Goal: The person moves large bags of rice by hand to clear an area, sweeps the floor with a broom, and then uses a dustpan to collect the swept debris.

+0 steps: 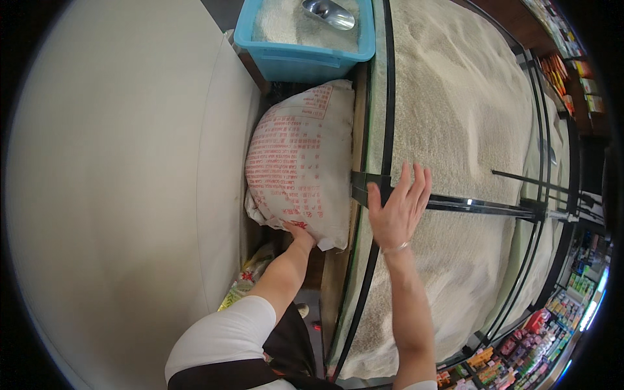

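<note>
Head view: big pale panel [117, 162] fills the L side; open grain bin [389, 97] takes up most of the R, w/ pale grain [455, 110] heaped btwn its black rails. Goods shelves [536, 338] sit well apart, lower R. In the narrow gap btwn panel & bin is the white sack [299, 156] w/ red print, long axis running fore-aft, i.e. away from the person, approx parallel to the bin's edge. Its far end is by the blue tub [292, 65], near end faces the person. Patterned bag [252, 270] is lower in the gap, closer to the person.

Main relation: sack lies straight ahead of L grip [300, 234], which touches its near end, so L is closer than R grip [399, 211]. L fingers are partly hidden at the sack, so can't tell if they're clenched on it or just pressing. R grip is released & holds nothing, fingers spread, to the sack's R above the bin's edge by the black crossbar [478, 206]; contact w/ bar unclear.

Smallest bits: metal scoop [330, 13] in the tub, thin bracelet [395, 249] on R wrist.
</note>
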